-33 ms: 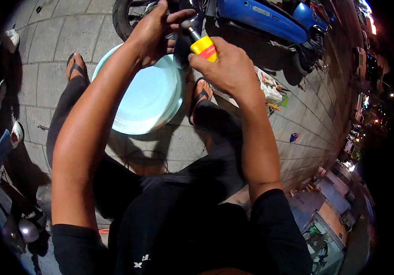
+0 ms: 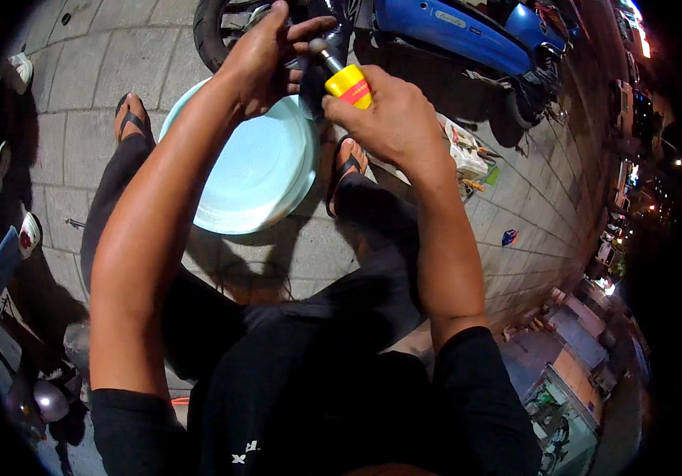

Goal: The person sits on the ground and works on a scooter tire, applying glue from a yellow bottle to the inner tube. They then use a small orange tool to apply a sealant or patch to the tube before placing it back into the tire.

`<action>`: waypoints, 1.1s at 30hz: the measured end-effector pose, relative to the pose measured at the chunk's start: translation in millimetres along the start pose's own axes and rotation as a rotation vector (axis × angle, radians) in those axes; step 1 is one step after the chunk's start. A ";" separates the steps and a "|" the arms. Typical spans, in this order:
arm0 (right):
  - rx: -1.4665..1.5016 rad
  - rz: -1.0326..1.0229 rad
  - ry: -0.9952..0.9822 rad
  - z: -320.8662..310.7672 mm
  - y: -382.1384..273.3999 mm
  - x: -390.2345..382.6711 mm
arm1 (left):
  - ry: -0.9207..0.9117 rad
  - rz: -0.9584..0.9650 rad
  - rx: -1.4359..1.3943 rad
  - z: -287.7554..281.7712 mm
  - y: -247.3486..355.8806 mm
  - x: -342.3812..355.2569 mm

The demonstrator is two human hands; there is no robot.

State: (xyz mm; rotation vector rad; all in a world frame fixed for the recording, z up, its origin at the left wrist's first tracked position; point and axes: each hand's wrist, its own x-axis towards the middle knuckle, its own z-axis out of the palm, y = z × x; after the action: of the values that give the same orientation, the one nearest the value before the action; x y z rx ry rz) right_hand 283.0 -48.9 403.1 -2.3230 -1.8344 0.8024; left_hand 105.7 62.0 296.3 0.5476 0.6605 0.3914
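Note:
My right hand [image 2: 388,111] is closed around the yellow handle of a hand tool [image 2: 349,86] with a short metal shaft and a rounded tip. That tip rests at or very close to a black, shiny rubber tube [image 2: 337,24], which looks like a tyre inner tube. My left hand [image 2: 261,59] grips the tube from its left side. One finger reaches across near the tool's tip, and the other fingertips are partly hidden by the tube. Below my hands, a pale blue round basin [image 2: 253,174] stands on the paving between my feet.
A blue scooter [image 2: 460,32] is beyond my hands, with a black tyre [image 2: 210,36] to its left. Right of my right foot lies a white tray [image 2: 464,151] with small tools. A crumpled blue packet [image 2: 509,237] sits farther right on the paving.
My right hand and the yellow-handled tool have shifted slightly left. My left hand stays almost in place.

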 end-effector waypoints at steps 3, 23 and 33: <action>0.014 -0.004 0.002 -0.4 1.3 -1.3 | 0.165 0.024 0.023 33.1 6.9 -12.4; 0.086 0.008 -0.015 -5.3 15.7 -13.7 | 0.071 0.035 -0.051 16.0 8.2 -2.2; 0.044 0.086 0.043 -12.5 22.7 -6.8 | 0.043 0.016 -0.045 13.4 13.5 -2.8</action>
State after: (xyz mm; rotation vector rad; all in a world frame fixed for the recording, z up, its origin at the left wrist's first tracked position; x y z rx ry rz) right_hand 307.6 -58.4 407.9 -2.3862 -1.6929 0.7881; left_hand 110.3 66.6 314.4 0.5028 0.6874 0.4334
